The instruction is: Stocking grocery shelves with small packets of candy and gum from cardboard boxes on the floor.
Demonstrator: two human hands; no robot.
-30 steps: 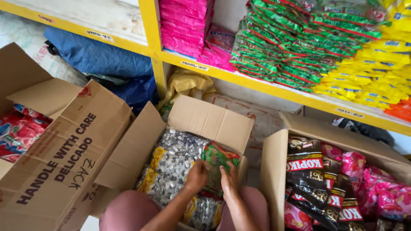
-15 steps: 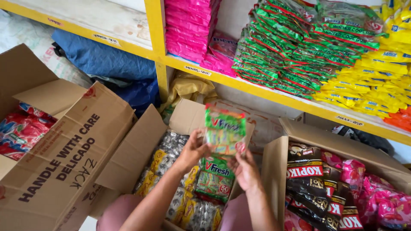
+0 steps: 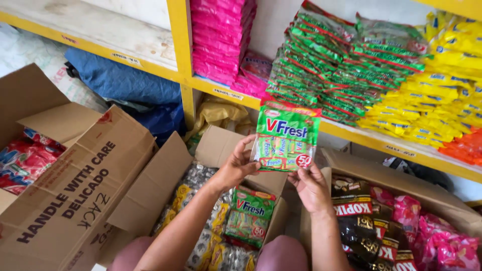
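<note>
green candy bag (image 3: 285, 138) | upright, glossy, red-trimmed | both hands' fingers (image 3: 246, 153) pinching its edges

A yellow-edged shelf (image 3: 351, 133) is carrying stacks of pink packets (image 3: 221, 40) at its left end, green packets (image 3: 331, 65) in the middle and yellow packets (image 3: 437, 95) towards its right end. Orange packets (image 3: 464, 148) are lying at the right edge.
</note>
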